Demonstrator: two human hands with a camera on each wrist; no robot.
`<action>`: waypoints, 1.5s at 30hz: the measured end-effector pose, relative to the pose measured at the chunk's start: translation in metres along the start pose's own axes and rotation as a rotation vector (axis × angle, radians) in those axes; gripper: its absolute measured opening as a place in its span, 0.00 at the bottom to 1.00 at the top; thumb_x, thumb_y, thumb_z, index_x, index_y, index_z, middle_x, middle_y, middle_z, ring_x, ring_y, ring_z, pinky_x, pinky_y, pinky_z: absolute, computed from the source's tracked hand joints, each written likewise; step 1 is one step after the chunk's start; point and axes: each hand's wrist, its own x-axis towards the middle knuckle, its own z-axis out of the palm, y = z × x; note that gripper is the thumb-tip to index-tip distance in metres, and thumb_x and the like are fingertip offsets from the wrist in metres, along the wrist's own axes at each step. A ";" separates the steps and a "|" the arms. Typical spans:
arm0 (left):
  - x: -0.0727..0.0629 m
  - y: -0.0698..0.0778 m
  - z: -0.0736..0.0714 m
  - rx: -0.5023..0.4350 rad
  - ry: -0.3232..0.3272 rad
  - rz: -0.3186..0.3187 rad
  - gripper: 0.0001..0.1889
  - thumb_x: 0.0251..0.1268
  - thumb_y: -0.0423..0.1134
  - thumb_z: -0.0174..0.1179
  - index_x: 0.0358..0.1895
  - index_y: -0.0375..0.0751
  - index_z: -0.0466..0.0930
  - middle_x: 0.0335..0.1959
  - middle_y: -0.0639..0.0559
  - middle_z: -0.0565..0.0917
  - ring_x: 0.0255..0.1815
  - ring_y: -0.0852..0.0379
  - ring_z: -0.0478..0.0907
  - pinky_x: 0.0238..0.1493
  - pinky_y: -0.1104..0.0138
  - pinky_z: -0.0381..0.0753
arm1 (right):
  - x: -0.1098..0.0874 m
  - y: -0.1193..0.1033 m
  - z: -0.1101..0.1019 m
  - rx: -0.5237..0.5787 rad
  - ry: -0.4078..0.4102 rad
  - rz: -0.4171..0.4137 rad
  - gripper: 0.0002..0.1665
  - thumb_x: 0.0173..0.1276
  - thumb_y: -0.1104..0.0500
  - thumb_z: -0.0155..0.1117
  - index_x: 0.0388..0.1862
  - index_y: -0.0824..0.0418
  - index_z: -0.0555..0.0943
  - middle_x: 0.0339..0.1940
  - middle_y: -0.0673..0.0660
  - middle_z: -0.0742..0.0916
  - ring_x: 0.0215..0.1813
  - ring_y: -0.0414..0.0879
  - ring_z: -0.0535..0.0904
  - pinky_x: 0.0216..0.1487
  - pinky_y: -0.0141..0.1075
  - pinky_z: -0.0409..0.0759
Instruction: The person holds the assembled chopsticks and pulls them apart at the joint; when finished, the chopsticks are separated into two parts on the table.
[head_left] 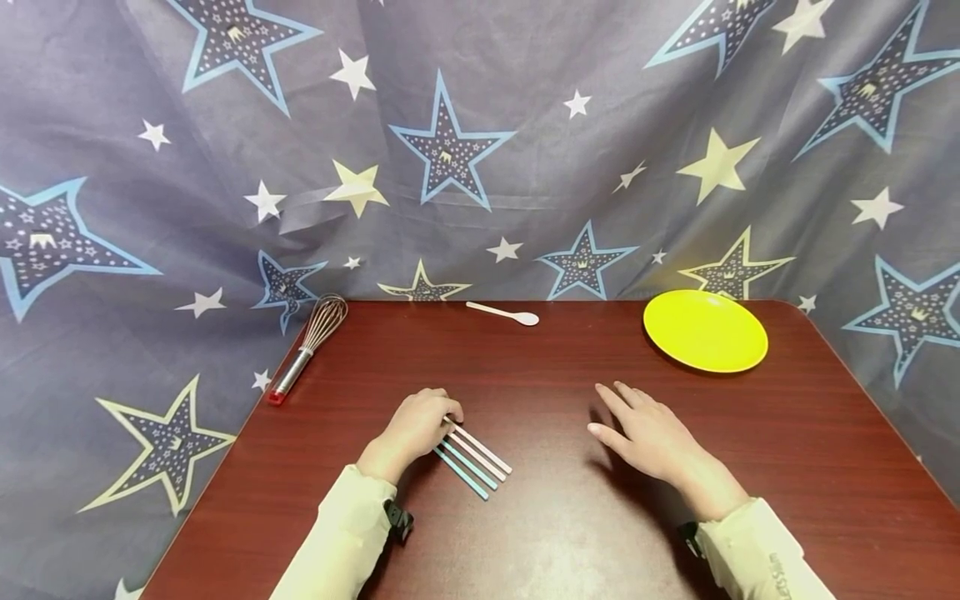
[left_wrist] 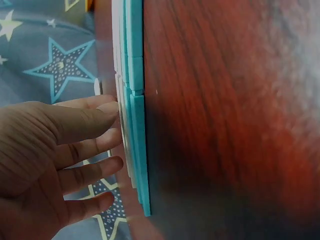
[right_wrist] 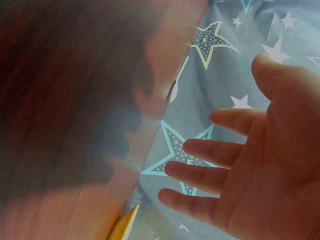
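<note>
Two pink chopsticks (head_left: 483, 450) and two teal chopsticks (head_left: 468, 473) lie side by side on the brown table. My left hand (head_left: 418, 423) is over their far ends, with thumb and forefinger pinching at a pink one. In the left wrist view, the thumb tip meets the pale edge of the row, and the other fingers of the left hand (left_wrist: 65, 155) are spread. Held above the table to the right, my right hand (head_left: 652, 437) has its fingers spread and touches nothing. The right wrist view shows its bare palm (right_wrist: 285, 165).
A whisk (head_left: 307, 350) with a red-tipped handle lies along the left edge. By the back edge is a white spoon (head_left: 502, 313). A yellow plate (head_left: 705, 332) sits at the back right. Behind the table (head_left: 555, 542) hangs a grey star-patterned cloth (head_left: 517, 183).
</note>
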 end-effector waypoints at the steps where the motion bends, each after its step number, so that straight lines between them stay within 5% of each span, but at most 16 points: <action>1: 0.001 0.000 0.000 0.014 0.002 0.012 0.10 0.48 0.27 0.69 0.31 0.47 0.86 0.29 0.53 0.81 0.33 0.50 0.78 0.35 0.57 0.77 | 0.000 -0.001 0.001 0.002 0.001 -0.003 0.38 0.71 0.42 0.57 0.70 0.64 0.68 0.66 0.73 0.73 0.66 0.69 0.69 0.61 0.61 0.67; 17: 0.010 0.010 -0.002 0.121 -0.039 0.037 0.10 0.42 0.27 0.71 0.24 0.48 0.82 0.26 0.54 0.78 0.30 0.50 0.78 0.29 0.58 0.76 | 0.002 -0.011 0.006 0.004 -0.002 -0.034 0.35 0.71 0.43 0.58 0.67 0.65 0.72 0.63 0.70 0.76 0.63 0.66 0.73 0.58 0.60 0.70; 33: 0.019 0.016 0.001 0.236 -0.090 0.068 0.13 0.50 0.31 0.62 0.16 0.50 0.71 0.20 0.57 0.65 0.23 0.54 0.69 0.26 0.63 0.63 | 0.002 -0.009 0.012 0.000 -0.006 -0.032 0.35 0.71 0.42 0.57 0.67 0.63 0.72 0.64 0.70 0.76 0.62 0.66 0.74 0.58 0.59 0.71; 45: 0.020 0.019 0.003 0.273 -0.071 0.086 0.06 0.56 0.35 0.62 0.27 0.49 0.77 0.26 0.53 0.76 0.31 0.50 0.78 0.31 0.59 0.72 | 0.001 -0.011 0.011 0.007 -0.009 -0.024 0.35 0.71 0.42 0.57 0.67 0.64 0.72 0.64 0.70 0.76 0.62 0.66 0.74 0.58 0.60 0.71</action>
